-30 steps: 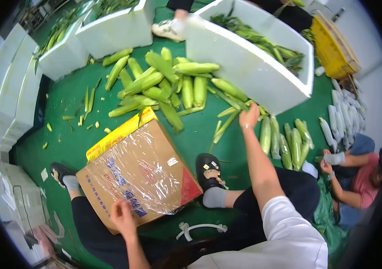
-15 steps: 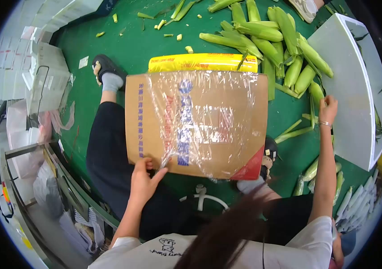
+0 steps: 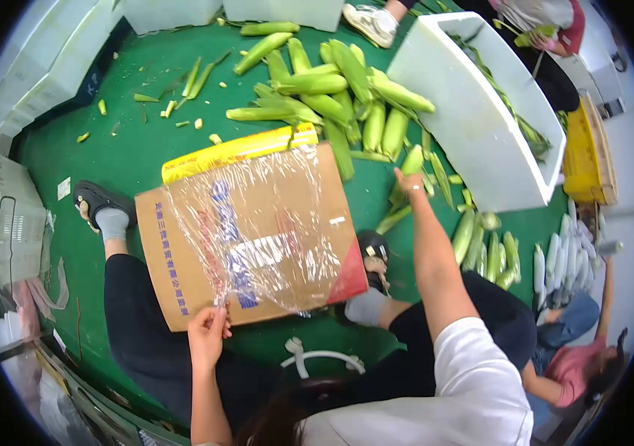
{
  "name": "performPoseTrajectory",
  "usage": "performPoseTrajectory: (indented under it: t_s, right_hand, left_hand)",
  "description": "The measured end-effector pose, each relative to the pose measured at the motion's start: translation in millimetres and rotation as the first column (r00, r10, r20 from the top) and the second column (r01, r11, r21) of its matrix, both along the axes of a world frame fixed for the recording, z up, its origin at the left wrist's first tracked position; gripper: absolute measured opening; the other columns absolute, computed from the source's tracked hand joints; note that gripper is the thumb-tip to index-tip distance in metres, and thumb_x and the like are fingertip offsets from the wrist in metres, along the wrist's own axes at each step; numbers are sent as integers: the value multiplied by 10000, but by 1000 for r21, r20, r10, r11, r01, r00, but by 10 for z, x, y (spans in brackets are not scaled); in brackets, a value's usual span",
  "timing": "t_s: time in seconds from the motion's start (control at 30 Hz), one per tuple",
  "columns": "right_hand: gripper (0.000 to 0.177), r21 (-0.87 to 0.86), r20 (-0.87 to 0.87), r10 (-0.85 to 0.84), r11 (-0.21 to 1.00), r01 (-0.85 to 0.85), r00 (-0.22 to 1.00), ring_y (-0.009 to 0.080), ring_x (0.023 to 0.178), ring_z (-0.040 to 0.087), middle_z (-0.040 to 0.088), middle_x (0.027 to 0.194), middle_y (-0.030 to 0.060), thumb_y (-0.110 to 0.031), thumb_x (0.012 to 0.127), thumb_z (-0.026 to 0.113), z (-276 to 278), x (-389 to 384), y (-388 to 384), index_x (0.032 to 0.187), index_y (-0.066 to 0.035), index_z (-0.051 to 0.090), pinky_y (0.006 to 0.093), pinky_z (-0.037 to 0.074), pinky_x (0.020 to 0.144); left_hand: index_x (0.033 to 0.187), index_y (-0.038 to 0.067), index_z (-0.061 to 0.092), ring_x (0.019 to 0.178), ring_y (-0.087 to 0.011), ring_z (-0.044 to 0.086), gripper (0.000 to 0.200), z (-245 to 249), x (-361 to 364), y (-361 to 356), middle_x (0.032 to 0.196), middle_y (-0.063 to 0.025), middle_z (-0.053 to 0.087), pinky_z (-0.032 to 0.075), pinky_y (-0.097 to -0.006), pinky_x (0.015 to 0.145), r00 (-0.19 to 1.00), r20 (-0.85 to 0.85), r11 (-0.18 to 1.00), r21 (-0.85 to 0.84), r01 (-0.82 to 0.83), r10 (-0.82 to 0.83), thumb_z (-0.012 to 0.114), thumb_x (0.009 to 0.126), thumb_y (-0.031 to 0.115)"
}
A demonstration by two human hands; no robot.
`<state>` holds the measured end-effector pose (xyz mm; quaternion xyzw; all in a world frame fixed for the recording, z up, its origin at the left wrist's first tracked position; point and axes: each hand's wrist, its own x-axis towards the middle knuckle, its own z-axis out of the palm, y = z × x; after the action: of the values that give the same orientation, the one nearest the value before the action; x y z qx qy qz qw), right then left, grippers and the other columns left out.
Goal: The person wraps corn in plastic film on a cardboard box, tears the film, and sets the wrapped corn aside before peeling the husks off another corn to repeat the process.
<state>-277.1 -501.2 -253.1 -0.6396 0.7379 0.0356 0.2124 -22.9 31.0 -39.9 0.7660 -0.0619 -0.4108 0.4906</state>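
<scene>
A flat cardboard box covered with clear plastic film lies across the space between my legs. My left hand pinches the film at the box's near left edge. On the right, my right hand has its fingers closed round an ear of corn in green husk. Beyond the box a pile of husked-in corn lies on the green floor. A yellow roll package shows behind the box's far edge.
A white foam box with leaves stands at the right of the pile. Wrapped corn lies near my right knee. A person in pink sits at lower right, another at top right by a yellow crate. Husk scraps dot the floor.
The view has swung right, showing the co-workers and yellow crate. My right hand, earlier beside the foam box with fingers bent, now holds an ear of corn. My left hand still pinches the film.
</scene>
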Motion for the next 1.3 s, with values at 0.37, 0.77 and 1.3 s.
performPoseTrajectory:
  t_s: [0.37, 0.77, 1.3]
  right_hand:
    - [539, -643, 550, 729, 681, -350, 408, 377, 1094, 472, 504, 1155, 219, -55, 771, 667, 2338, 1330, 1947, 1259, 30, 454, 412, 370, 977]
    - [569, -543, 502, 841, 488, -684, 202, 390, 1014, 475, 496, 1112, 181, 10, 715, 669, 2253, 1413, 3399, 1251, -23, 480, 431, 414, 887]
    - [588, -473, 311, 945, 246, -846, 101, 370, 1010, 464, 497, 1075, 184, -204, 709, 750, 2437, 1209, 3276, 1186, 13, 482, 448, 398, 872]
  left_hand:
    - [711, -5, 640, 505, -95, 539, 340, 99, -43, 209, 585, -37, 584, 431, -230, 500, 987, -49, 988, 50, -148, 150, 607, 940, 243]
    - [681, 23, 602, 440, -76, 471, 360, -24, 154, 109, 542, 0, 524, 348, -205, 411, 998, -67, 999, -40, -16, 13, 601, 939, 275]
    - [1073, 17, 575, 894, -371, 551, 469, 146, 117, -367, 1063, -217, 542, 471, -435, 750, 175, 885, 749, 245, 615, -433, 738, 762, 326]
